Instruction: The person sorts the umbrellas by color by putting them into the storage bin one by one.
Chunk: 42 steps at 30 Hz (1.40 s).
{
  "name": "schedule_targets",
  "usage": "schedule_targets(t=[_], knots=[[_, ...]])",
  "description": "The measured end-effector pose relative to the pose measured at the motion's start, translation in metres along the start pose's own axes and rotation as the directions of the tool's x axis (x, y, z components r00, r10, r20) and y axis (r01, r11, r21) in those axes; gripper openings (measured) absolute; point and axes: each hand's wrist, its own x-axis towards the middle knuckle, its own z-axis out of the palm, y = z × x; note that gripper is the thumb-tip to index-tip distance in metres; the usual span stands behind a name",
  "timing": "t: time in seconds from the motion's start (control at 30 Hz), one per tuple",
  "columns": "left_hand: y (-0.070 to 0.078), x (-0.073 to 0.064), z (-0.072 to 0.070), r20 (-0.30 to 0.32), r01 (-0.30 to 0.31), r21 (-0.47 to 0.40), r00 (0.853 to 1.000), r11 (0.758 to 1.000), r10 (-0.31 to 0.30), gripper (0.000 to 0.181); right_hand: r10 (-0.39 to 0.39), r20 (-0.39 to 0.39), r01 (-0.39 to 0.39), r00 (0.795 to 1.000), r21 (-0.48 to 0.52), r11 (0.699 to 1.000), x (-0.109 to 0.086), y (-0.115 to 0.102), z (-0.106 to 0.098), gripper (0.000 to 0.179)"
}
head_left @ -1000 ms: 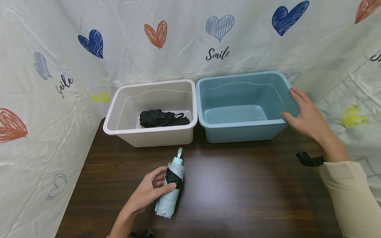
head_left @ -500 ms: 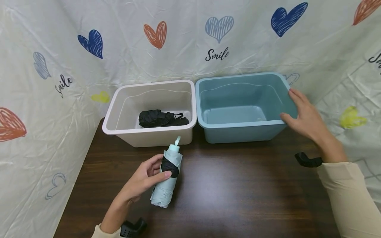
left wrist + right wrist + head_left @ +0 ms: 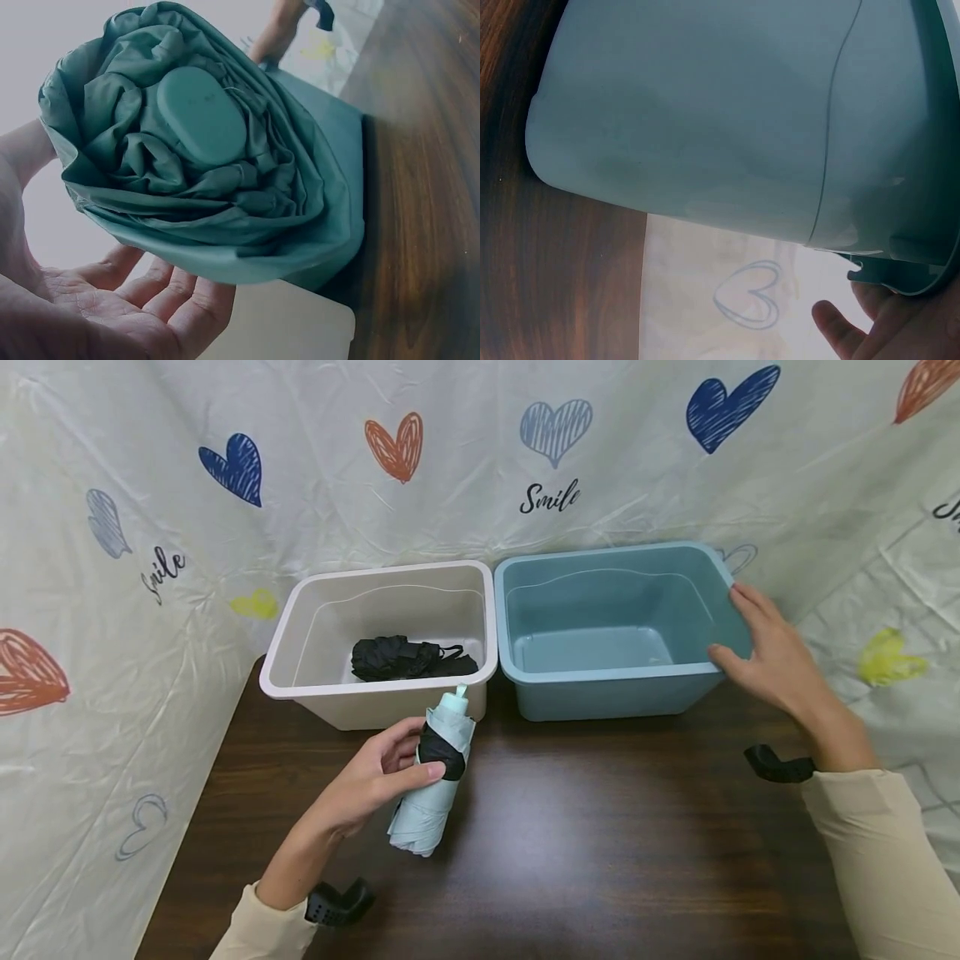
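Note:
In the head view, my left hand (image 3: 382, 777) holds a folded light-blue umbrella (image 3: 431, 806) with a black band, thumb across its top side. It is tilted, its capped end close to the front wall of the beige bin (image 3: 390, 702). The left wrist view looks onto the gathered canopy (image 3: 135, 187) and the oval end (image 3: 202, 116) of the umbrella. A black folded umbrella (image 3: 393, 658) lies inside the beige bin. My right hand (image 3: 780, 652) grips the right rim of the blue bin (image 3: 607, 693), its thumb over the front corner; the right wrist view shows this bin's side.
Both bins stand side by side at the back of the dark wooden table (image 3: 570, 827). A white cloth (image 3: 465, 452) printed with hearts hangs behind them and runs along the left and right sides. Dark wrist mounts (image 3: 339, 903) sit at both wrists.
My left hand has moved forward with the light-blue umbrella, bringing its capped end up to the beige bin's front. The right hand and both bins have stayed in place.

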Motion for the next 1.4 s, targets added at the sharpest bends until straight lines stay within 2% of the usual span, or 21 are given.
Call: schedule_targets(t=[0.17, 0.53, 0.77, 0.87, 1.07, 1.27, 1.4], knots=[[0.006, 0.004, -0.001, -0.012, -0.007, -0.003, 1.0, 1.0, 0.007, 0.063, -0.006, -0.001, 0.006, 1.0, 0.007, 1.0, 0.0, 0.002, 0.0, 0.084], [0.028, 0.02, -0.001, 0.008, -0.021, -0.014, 1.0, 1.0, 0.021, 0.069, 0.001, 0.003, -0.001, 1.0, 0.01, 1.0, -0.001, -0.001, 0.001, 0.085], [0.043, 0.033, -0.002, 0.011, -0.006, 0.009, 1.0, 1.0, 0.006, 0.066, -0.001, 0.009, 0.002, 1.0, -0.043, 0.999, 0.0, 0.001, -0.003, 0.085], [0.05, 0.037, -0.003, 0.011, -0.006, 0.024, 1.0, 1.0, 0.006, 0.064, 0.007, 0.026, -0.005, 1.0, -0.067, 0.998, 0.002, 0.0, -0.006, 0.086], [0.065, 0.044, -0.004, 0.0, -0.017, 0.059, 1.0, 0.998, 0.017, 0.061, 0.002, 0.031, -0.001, 1.0, -0.044, 0.999, 0.001, 0.0, -0.005, 0.086], [0.078, 0.054, -0.002, -0.014, 0.001, 0.095, 1.0, 0.995, 0.0, 0.063, -0.006, 0.029, 0.007, 1.0, -0.025, 1.0, 0.002, 0.001, -0.004, 0.086], [0.086, 0.064, 0.001, -0.019, 0.015, 0.151, 1.0, 0.988, -0.013, 0.065, 0.002, 0.046, -0.001, 0.999, -0.026, 1.0, 0.003, 0.001, -0.004, 0.087]])
